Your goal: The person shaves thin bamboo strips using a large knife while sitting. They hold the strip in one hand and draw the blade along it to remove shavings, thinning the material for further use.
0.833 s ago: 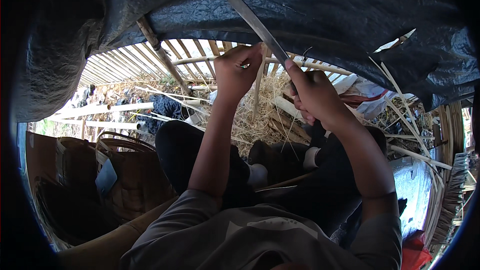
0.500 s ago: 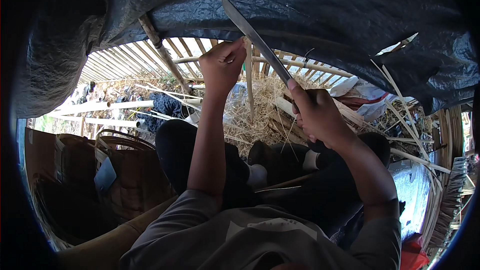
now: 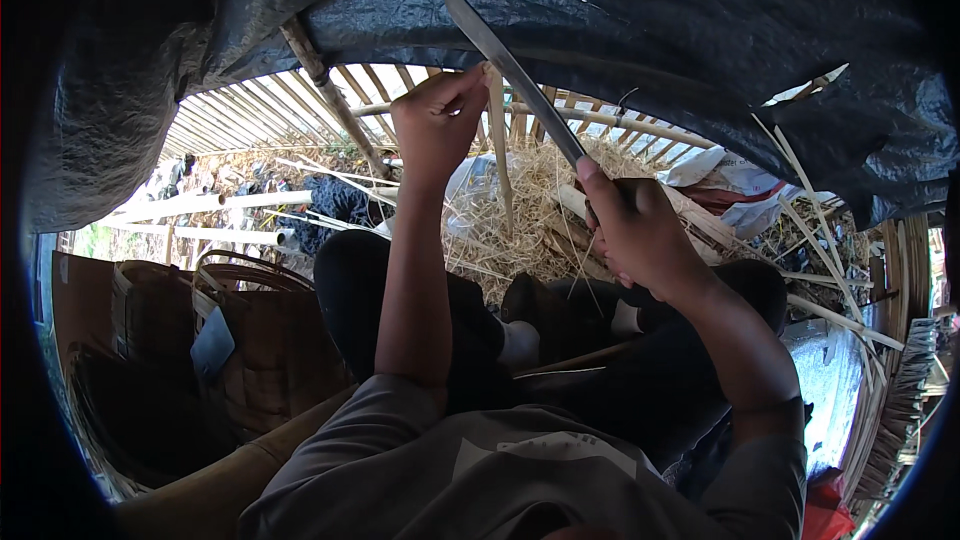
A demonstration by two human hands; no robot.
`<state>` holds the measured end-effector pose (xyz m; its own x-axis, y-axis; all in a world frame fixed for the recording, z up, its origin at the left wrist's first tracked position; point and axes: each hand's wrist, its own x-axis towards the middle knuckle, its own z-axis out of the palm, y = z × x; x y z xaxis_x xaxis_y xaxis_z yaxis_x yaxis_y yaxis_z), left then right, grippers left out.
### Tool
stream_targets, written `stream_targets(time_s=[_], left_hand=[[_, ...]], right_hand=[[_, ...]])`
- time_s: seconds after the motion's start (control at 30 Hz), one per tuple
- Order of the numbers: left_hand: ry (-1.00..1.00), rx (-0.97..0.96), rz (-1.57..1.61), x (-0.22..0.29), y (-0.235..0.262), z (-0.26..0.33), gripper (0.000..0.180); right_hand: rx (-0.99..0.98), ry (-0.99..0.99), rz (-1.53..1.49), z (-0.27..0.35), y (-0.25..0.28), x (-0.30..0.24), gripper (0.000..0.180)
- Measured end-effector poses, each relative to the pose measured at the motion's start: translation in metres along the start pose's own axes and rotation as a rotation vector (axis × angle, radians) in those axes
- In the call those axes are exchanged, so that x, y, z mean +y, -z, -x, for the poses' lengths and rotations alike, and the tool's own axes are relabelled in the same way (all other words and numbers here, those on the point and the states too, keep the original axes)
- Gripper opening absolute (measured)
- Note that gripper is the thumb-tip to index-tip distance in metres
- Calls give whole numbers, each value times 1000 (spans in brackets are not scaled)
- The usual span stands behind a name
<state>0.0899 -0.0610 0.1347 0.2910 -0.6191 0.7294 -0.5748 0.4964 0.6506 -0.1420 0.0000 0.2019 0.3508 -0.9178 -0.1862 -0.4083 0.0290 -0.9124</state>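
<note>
Grey knife (image 3: 512, 68) slants up & L, tip at top, held in R hand (image 3: 640, 230), fingers wrapped round its handle, thumb laid along it. Just L of knife, L hand (image 3: 437, 125) is curled tight, thumb & fingers pinching upper end of pale strip (image 3: 501, 150); strip hangs down right beside knife, can't tell if they touch. Behind & above knife: dark tarp (image 3: 680, 30). L of knife, farther off: row of pale slats (image 3: 240, 120). Below knife: loose straw (image 3: 537, 180), then person's dark-clad legs (image 3: 352, 290). Well below & L of knife: brown baskets (image 3: 285, 340) w/ thick pole (image 3: 230, 465) nearer the body. R of knife: crumpled white sack (image 3: 740, 178).
</note>
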Motion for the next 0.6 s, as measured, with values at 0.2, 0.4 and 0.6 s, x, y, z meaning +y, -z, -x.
stream_targets(time_s=[0.2, 0.4, 0.6], left_hand=[[-3, -116, 24, 28, -30, 11, 16], [-6, -50, 49, 14, -28, 7, 13], [73, 0, 206, 9, -38, 16, 13]], right_hand=[[61, -178, -126, -34, 3, -24, 58], [53, -160, -187, -15, 5, -21, 56], [129, 59, -249, -1, 23, -51, 59]])
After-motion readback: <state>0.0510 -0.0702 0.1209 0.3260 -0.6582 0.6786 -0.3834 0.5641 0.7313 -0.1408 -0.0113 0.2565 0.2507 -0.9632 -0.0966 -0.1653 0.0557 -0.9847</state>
